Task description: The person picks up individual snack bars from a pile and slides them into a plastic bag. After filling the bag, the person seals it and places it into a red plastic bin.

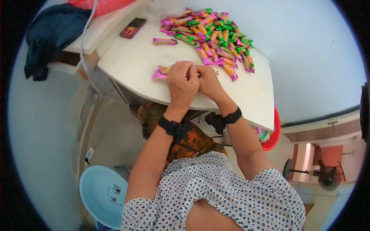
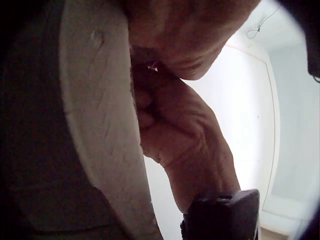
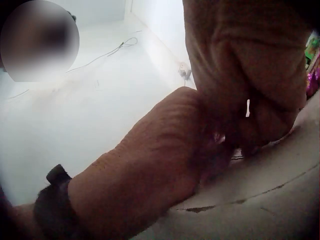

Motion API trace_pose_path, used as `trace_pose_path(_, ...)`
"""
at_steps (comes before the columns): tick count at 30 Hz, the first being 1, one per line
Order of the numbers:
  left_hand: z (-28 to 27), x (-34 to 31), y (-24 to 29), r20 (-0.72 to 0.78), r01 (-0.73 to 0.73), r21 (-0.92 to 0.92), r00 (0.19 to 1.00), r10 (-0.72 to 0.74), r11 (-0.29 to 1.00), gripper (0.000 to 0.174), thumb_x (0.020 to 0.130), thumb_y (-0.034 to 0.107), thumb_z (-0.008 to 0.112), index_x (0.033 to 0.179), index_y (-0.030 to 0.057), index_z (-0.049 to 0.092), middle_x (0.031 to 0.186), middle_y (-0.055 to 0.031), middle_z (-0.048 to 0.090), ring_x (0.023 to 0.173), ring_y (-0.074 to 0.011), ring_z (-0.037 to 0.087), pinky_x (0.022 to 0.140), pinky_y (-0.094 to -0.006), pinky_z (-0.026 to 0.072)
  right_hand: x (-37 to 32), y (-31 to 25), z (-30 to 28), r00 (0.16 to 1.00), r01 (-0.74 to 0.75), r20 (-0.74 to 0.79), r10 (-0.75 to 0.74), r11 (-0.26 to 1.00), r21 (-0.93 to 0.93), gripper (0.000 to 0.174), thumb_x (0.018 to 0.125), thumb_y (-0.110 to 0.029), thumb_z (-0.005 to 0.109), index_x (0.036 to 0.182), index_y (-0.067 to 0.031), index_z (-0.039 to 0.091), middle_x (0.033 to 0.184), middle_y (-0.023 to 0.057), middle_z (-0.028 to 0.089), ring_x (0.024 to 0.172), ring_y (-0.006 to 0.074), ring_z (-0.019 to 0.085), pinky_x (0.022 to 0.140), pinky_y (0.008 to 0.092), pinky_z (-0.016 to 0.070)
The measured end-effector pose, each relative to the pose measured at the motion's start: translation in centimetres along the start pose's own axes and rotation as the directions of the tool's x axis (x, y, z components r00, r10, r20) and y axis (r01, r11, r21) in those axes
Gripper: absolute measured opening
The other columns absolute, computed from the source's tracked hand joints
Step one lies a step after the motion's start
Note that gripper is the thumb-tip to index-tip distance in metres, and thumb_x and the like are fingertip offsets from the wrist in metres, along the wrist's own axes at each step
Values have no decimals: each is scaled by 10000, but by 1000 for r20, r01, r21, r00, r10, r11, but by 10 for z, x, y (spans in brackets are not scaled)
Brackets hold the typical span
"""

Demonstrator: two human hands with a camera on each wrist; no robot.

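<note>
On the white table (image 1: 135,61) both hands meet close to the near edge. My left hand (image 1: 182,82) is curled over pink-and-orange wrapped snack packets (image 1: 158,74), whose ends stick out at its left side. Right beside it, my right hand (image 1: 210,81) has its fingers bent in against the left hand; I cannot tell what it holds. In the left wrist view the right hand (image 2: 185,120) shows curled fingers behind the table edge. From the right wrist view, the left hand (image 3: 250,75) bends down close over the tabletop, its fingertips in shadow.
A big heap of pink and green snack packets (image 1: 210,32) covers the back of the table. One single packet (image 1: 165,41) lies left of it, near a dark red phone-like object (image 1: 133,28). A red basin (image 1: 276,133) stands below right, a blue basin (image 1: 102,196) lower left.
</note>
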State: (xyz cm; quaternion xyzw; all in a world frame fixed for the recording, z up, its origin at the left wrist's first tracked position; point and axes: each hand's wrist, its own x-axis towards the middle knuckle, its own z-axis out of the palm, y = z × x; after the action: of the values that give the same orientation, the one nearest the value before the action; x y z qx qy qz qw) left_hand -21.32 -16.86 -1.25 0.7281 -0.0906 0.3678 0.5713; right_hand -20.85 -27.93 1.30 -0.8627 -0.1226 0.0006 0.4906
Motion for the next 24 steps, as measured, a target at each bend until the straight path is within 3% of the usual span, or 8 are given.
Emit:
trace_pose_path(4, -1, 0, 1, 13, 11, 35, 1000, -12, 999, 94, 856, 58, 674, 928, -2, 676, 918, -142, 701, 808, -278, 672, 686, -353, 535, -16, -7, -20, 979, 70, -176, -103, 981, -183, 183, 817, -109, 706, 966, -5, 730, 878, 172, 727, 762, 224, 699, 696, 347, 545)
trace_pose_path(5, -1, -1, 1, 13, 3, 50, 1000, -4, 999, 99, 855, 55, 677, 935, -2, 679, 922, -149, 702, 820, -290, 675, 699, -361, 536, -20, 0, -30, 968, 51, -230, -99, 977, -206, 206, 800, -138, 734, 966, -17, 733, 878, 169, 726, 759, 279, 693, 698, 355, 546)
trace_pose_path(8, -1, 0, 1, 6, -30, 61, 1000, 30, 998, 91, 851, 53, 676, 924, -2, 680, 919, -153, 703, 829, -304, 673, 727, -374, 532, -29, 18, -71, 920, -24, -378, -103, 948, -318, 198, 814, -142, 715, 975, -29, 736, 900, 182, 713, 822, 307, 689, 741, 398, 541)
trace_pose_path(11, -1, 0, 1, 4, -45, 82, 999, 45, 996, 81, 843, 47, 676, 908, 0, 680, 912, -154, 703, 844, -315, 672, 756, -382, 525, -36, 34, -102, 893, -137, -404, -196, 738, -660, 202, 834, -161, 684, 978, -29, 734, 924, 194, 695, 900, 351, 670, 797, 442, 524)
trace_pose_path(14, -2, 0, 3, 14, -22, 74, 1000, 21, 997, 75, 832, 43, 682, 895, 3, 679, 906, -148, 703, 846, -313, 671, 762, -383, 521, -44, 64, -110, 914, -225, -384, -132, 622, -750, 220, 843, -181, 658, 980, -24, 730, 926, 200, 682, 954, 375, 650, 836, 470, 506)
trace_pose_path(17, -3, -1, 2, 33, -18, 71, 999, 16, 997, 80, 823, 43, 690, 893, 7, 677, 900, -143, 701, 847, -313, 669, 759, -382, 519, -44, 59, -114, 931, -261, -365, -7, 686, -680, 248, 832, -216, 669, 962, -13, 729, 921, 196, 693, 907, 377, 657, 822, 457, 512)
trace_pose_path(20, -3, -1, 1, 37, -10, 61, 999, 8, 998, 86, 816, 42, 697, 893, 9, 678, 899, -140, 699, 851, -310, 666, 757, -383, 518, -55, 37, -115, 919, -250, -395, -20, 745, -619, 241, 819, -211, 697, 946, -10, 730, 898, 181, 703, 811, 332, 677, 748, 419, 532)
trace_pose_path(24, -3, -1, 2, 26, -22, 39, 999, 21, 999, 83, 811, 30, 691, 888, 7, 670, 890, -141, 690, 844, -315, 656, 751, -393, 513, -69, -21, -98, 958, -198, -274, 83, 882, -427, 239, 799, -194, 736, 947, -6, 730, 857, 155, 705, 693, 246, 665, 641, 350, 531)
